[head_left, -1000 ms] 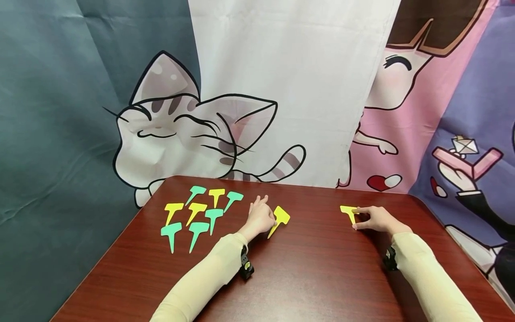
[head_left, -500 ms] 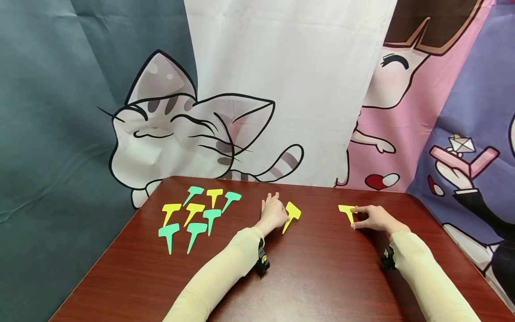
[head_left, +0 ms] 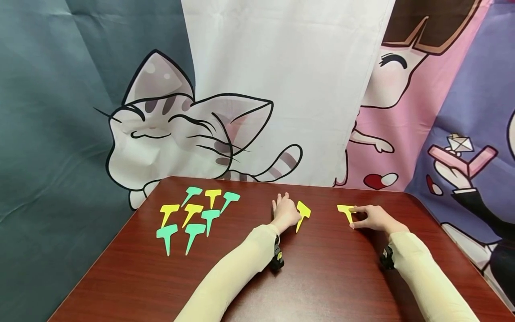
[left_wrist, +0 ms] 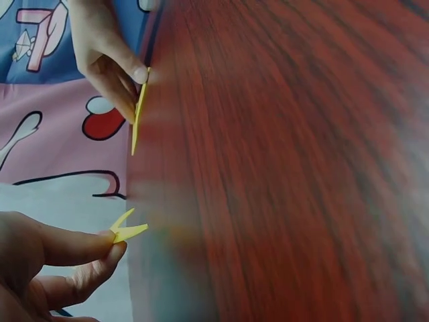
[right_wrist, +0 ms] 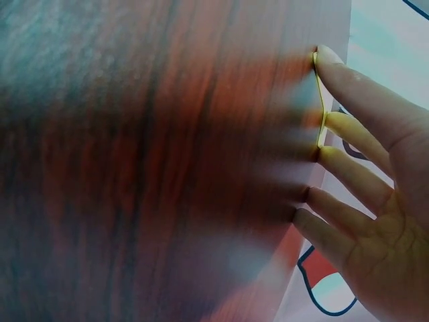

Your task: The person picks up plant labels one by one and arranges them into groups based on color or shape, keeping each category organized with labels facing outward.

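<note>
Left hand (head_left: pixel 286 212) has its grip clamped on a flat bright-yellow T-shaped plastic tag (head_left: pixel 304 209), thumb against finger, tag just right of the hand over the far middle of the reddish-brown wood-grain desk (head_left: pixel 314 277). That tag is tilted, stem toward the near side; left wrist view gets it almost edge-on. Can't tell if it touches the surface. Right hand (head_left: pixel 376 218) has its grip clamped on a second flat yellow T-shaped tag (head_left: pixel 344 209), thumb at the stem tip, fingers at the right end of the head; remaining fingers spread in the right wrist view. This one sits far right of centre, a gap between it and the left-hand tag. Far left of desk: five flat mint-green T-shaped tags (head_left: pixel 167 232) and three matching yellow tags (head_left: pixel 169 209), loose rows. Far row green, yellow, green; middle yellow, yellow, green; near row two green. Both arms in cream sleeves (head_left: pixel 233 270), small black wrist units (head_left: pixel 276 259) on each. Printed cartoon-cat cloth backdrop (head_left: pixel 289 89) beyond the far edge.
</note>
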A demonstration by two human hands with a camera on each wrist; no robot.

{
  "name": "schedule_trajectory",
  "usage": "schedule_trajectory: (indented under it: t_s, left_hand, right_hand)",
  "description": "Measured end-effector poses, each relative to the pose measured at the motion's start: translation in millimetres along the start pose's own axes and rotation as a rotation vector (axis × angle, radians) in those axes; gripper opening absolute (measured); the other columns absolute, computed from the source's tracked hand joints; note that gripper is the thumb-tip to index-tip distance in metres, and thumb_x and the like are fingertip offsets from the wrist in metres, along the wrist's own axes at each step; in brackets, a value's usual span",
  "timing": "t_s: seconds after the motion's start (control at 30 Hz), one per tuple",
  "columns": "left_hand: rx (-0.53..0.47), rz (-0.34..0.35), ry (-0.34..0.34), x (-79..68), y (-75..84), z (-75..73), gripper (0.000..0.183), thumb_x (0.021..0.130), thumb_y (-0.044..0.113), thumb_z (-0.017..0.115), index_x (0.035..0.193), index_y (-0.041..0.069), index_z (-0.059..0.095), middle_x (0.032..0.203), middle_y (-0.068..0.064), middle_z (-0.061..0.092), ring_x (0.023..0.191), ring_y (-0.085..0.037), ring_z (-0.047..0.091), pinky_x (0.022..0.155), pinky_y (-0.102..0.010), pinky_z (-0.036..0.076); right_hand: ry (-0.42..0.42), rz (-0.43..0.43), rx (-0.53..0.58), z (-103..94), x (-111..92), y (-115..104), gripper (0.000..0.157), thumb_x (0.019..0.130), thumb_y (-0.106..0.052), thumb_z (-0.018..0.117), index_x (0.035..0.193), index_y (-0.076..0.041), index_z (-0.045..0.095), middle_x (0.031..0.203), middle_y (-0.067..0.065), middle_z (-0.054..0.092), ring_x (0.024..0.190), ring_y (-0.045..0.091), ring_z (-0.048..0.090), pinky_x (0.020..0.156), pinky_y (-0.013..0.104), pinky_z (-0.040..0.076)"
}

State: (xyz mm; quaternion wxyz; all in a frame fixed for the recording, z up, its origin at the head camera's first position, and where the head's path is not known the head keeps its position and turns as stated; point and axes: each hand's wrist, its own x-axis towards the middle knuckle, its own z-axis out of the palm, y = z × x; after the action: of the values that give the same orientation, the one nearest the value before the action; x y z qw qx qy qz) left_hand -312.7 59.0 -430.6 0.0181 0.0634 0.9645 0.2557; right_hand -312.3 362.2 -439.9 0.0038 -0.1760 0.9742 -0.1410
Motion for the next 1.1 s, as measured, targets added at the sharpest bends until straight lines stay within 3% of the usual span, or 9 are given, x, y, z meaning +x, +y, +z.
schedule_trajectory:
  t_s: [0.77,1.1]
  left_hand:
    - [0.033,-0.034,0.05,9.6,36.1,29.9,0.019,0.079,0.026,0.073,0.068,0.012,0.066,0.153,-0.008,0.034,0.145,-0.032,0.019,0.117,-0.05,0.018]
    - [0.038,-0.095,0.077,12.5,53.2,42.9,0.017,0.079,0.028,0.071,0.072,0.013,0.069,0.153,-0.006,0.034,0.146,-0.03,0.019,0.116,-0.049,0.019]
  right_hand:
    - [-0.042,0.04,0.017,-0.7,0,-1,0.068,0.072,-0.045,0.079,0.123,-0.004,0.063,0.126,0.028,0.057,0.109,0.042,0.056,0.091,0.059,0.044]
    - [-0.034,0.028,0.01,-1.8,-1,-3,0.069,0.072,-0.045,0.078,0.124,-0.003,0.062,0.125,0.027,0.058,0.111,0.044,0.055,0.092,0.059,0.043]
